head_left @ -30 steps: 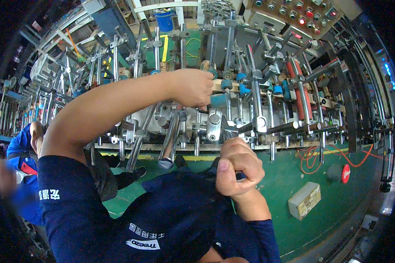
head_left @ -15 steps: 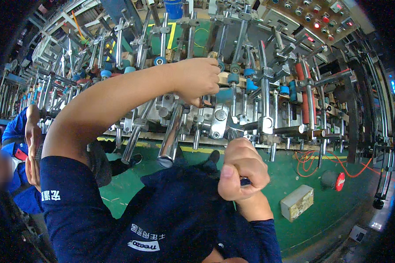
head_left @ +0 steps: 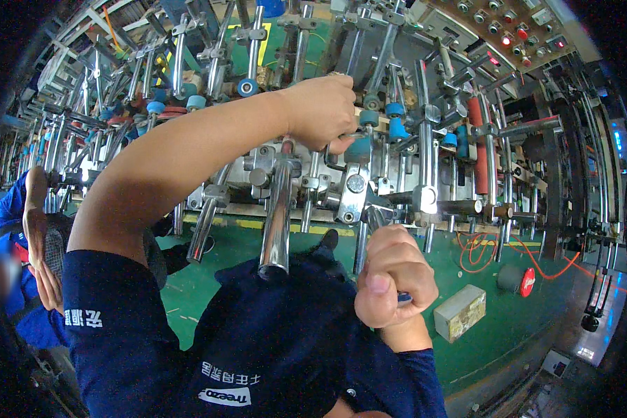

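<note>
My left hand reaches across the machine, its fingers curled closed beside a blue roller. Whatever it grips is mostly hidden; below it, a thin dark bent rod shows. My right hand is wrapped in a fist round a steel hand tool, which looks like a wrench. The tool's head points up toward a shiny metal clamp block with round bolt heads, and a bit of its handle shows at the fist. Whether the head touches the block, I cannot tell.
A thick chrome bar juts toward me left of the block. Chrome rods and rollers crowd the machine. On the right are a control panel, a stained block and an orange hose on the green floor. Another person's arm is at far left.
The view has shifted slightly. My right hand has moved a little right and down relative to the clamp block. My left hand keeps its place by the roller, with the dark rod showing more clearly.
</note>
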